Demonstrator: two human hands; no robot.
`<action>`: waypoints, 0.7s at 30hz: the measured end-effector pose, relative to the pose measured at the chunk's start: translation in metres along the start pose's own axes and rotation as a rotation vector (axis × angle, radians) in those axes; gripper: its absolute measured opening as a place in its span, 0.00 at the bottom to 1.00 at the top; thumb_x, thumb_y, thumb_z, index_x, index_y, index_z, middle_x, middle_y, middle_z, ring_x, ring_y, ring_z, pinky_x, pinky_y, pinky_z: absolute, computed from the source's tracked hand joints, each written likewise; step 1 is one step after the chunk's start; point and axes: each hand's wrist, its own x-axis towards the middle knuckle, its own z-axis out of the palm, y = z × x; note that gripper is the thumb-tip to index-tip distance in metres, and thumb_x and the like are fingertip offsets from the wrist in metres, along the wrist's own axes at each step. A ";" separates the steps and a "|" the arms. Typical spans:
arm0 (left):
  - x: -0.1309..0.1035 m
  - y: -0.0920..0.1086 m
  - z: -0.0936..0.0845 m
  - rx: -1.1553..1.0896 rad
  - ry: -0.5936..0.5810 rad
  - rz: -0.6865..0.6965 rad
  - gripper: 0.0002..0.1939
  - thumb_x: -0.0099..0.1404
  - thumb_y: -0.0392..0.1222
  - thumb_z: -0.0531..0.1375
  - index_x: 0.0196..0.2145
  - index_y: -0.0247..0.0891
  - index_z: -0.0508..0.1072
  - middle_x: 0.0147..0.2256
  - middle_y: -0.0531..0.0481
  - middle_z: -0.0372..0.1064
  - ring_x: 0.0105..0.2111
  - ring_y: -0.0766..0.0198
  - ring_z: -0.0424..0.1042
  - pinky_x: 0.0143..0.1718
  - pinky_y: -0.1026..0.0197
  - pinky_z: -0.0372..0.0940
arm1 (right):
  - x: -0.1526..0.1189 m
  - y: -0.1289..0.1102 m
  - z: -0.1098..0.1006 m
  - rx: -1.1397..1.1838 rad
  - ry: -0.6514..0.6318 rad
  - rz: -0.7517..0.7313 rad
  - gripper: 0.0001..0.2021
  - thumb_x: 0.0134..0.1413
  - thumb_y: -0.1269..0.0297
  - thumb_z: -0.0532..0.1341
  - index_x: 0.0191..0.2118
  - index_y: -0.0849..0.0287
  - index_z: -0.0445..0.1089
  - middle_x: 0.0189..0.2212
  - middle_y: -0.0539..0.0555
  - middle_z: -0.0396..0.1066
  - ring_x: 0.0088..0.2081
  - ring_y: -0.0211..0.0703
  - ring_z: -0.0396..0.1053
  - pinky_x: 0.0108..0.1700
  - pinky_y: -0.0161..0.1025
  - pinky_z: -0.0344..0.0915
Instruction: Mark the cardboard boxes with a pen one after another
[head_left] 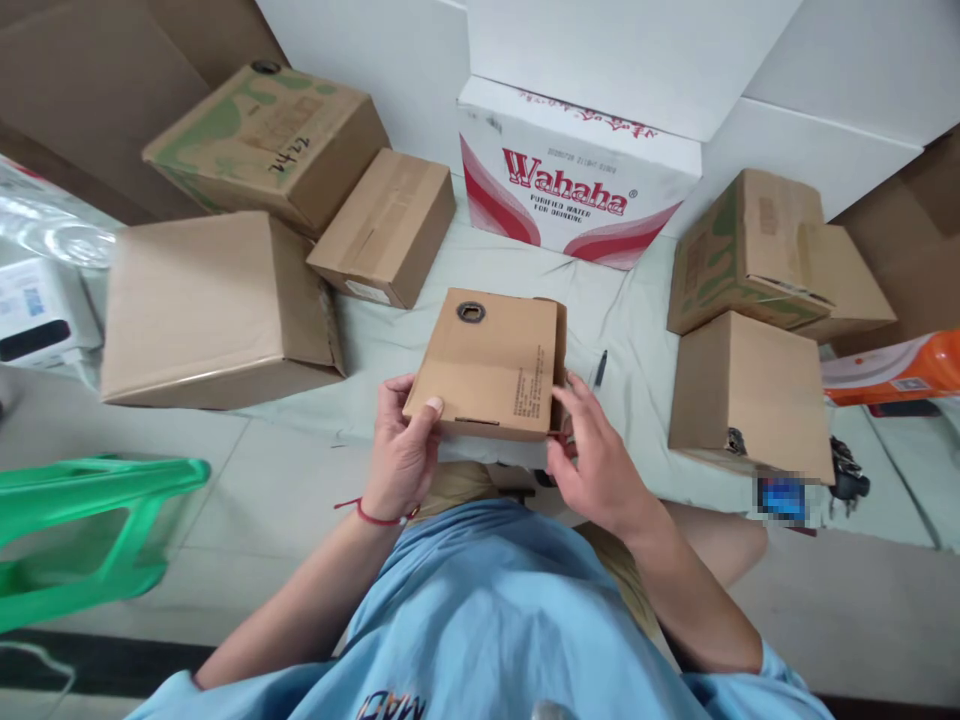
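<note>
A flat brown cardboard box [480,365] with a dark-ringed hole and printed text on top is at the table's near edge, in front of my body. Closed around its near left corner, my left hand [405,440] has the thumb on the top face. My right hand [592,450] is at the box's right end, where a side flap stands out. Its fingers are bent and touch the flap's edge; the fingertips are partly hidden behind it. To the right of the box lies a dark pen [601,368].
Several cardboard boxes [199,300] stand at the left. At the back is a white Wahaha carton [577,180]. More boxes [750,390] stand at the right, beside keys [847,475] and an orange-and-white package [900,368]. A green plastic stool [97,520] is on the floor at left.
</note>
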 end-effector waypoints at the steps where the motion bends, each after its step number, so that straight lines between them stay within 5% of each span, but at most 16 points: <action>1: -0.001 -0.001 0.001 -0.019 -0.004 -0.015 0.23 0.57 0.50 0.74 0.44 0.46 0.70 0.43 0.54 0.71 0.34 0.67 0.69 0.29 0.68 0.62 | -0.003 -0.001 0.004 0.168 0.035 0.027 0.34 0.71 0.58 0.60 0.78 0.49 0.54 0.76 0.67 0.58 0.40 0.48 0.80 0.41 0.52 0.83; 4: -0.002 -0.004 -0.001 -0.038 -0.020 -0.059 0.22 0.57 0.49 0.74 0.44 0.46 0.70 0.41 0.55 0.73 0.34 0.67 0.70 0.30 0.68 0.63 | -0.013 0.001 0.018 0.497 0.079 0.112 0.41 0.73 0.51 0.59 0.82 0.39 0.38 0.78 0.64 0.54 0.32 0.39 0.77 0.38 0.48 0.84; 9: 0.002 -0.004 -0.017 -0.068 -0.066 -0.095 0.22 0.52 0.46 0.75 0.43 0.46 0.73 0.43 0.54 0.73 0.36 0.65 0.71 0.32 0.66 0.67 | -0.014 0.009 0.018 0.487 0.189 0.182 0.36 0.69 0.44 0.63 0.76 0.46 0.58 0.72 0.63 0.64 0.41 0.43 0.74 0.32 0.40 0.81; 12: 0.008 -0.004 -0.027 -0.040 -0.157 -0.080 0.23 0.49 0.44 0.75 0.43 0.45 0.75 0.48 0.50 0.75 0.42 0.60 0.74 0.37 0.62 0.70 | 0.011 0.024 0.002 0.427 0.368 0.258 0.37 0.66 0.39 0.64 0.74 0.49 0.62 0.69 0.64 0.66 0.50 0.49 0.72 0.32 0.38 0.79; 15: 0.015 -0.007 -0.032 0.114 -0.219 -0.025 0.20 0.53 0.46 0.71 0.44 0.43 0.76 0.52 0.44 0.76 0.49 0.50 0.76 0.47 0.52 0.73 | 0.045 0.046 -0.015 0.393 0.326 0.344 0.42 0.58 0.40 0.69 0.74 0.48 0.62 0.68 0.63 0.67 0.44 0.45 0.71 0.28 0.35 0.72; 17: 0.017 -0.005 -0.033 0.362 -0.152 0.134 0.17 0.56 0.45 0.68 0.44 0.43 0.77 0.51 0.43 0.76 0.54 0.45 0.75 0.56 0.43 0.71 | 0.064 0.060 -0.023 0.394 0.218 0.391 0.40 0.55 0.43 0.71 0.70 0.51 0.68 0.62 0.61 0.72 0.37 0.39 0.68 0.25 0.33 0.65; 21: 0.012 0.015 -0.017 0.841 -0.081 0.688 0.18 0.57 0.38 0.69 0.47 0.43 0.78 0.59 0.40 0.72 0.71 0.35 0.61 0.73 0.30 0.54 | 0.082 0.070 -0.028 0.455 0.081 0.427 0.31 0.53 0.47 0.71 0.60 0.56 0.77 0.43 0.54 0.77 0.30 0.35 0.63 0.26 0.33 0.58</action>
